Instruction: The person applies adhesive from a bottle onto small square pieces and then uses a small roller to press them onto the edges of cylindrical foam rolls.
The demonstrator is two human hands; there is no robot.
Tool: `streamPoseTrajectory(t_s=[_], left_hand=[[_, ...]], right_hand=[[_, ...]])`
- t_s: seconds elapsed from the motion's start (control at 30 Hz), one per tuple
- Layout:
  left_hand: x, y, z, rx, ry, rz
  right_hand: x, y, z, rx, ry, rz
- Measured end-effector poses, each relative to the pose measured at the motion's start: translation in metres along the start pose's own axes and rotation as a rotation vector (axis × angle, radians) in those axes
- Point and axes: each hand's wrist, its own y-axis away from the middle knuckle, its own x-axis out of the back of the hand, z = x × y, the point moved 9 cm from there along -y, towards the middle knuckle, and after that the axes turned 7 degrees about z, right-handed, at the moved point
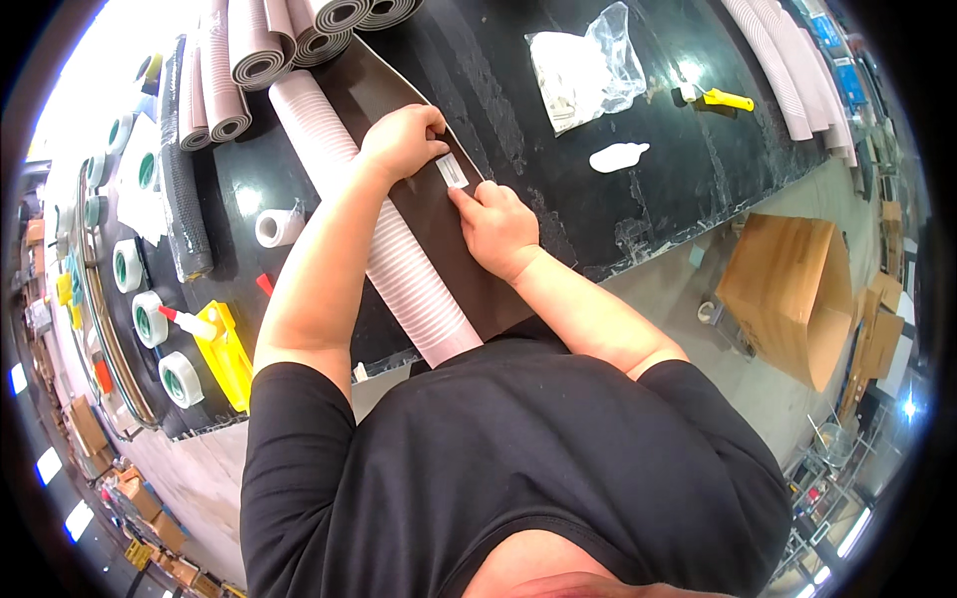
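Observation:
A dark brown mat [399, 88] lies partly flat in front of me, its rest forming a pale pink ribbed roll [414, 267] along the left side. On the brown face is a small white label [452, 171]. My left hand [401, 145] rests on the mat just above the label, fingers curled in near the mat's right edge; what they may hold is hidden. Below the label, my right hand [501, 231] has its fingers folded, with the index finger and thumb at the label's lower end.
Rolled mats [261, 50] are stacked at the far left. White tape rolls [150, 319] and a yellow tool [224, 354] lie at left. A plastic bag [588, 75], a white oval piece [618, 156] and a yellow-handled roller [728, 99] sit right. An open cardboard box [783, 284] stands beyond the table edge.

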Motion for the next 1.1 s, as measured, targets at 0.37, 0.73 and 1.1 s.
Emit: streamPoseTrajectory(t_s=[0.37,0.73,1.1], left_hand=[[-0.008,-0.003,-0.026,0.034,0.317,0.065],[-0.002,-0.003,-0.018,0.031,0.224,0.059],[-0.011,-0.001,-0.032,0.053,0.261,-0.007]], right_hand=[[0.198,-0.01,0.127,-0.086,-0.085,0.56],[0.228,-0.072,0.454,-0.537,1.027,-0.412],[0.247,-0.016,0.464,-0.605,0.573,-0.125]])
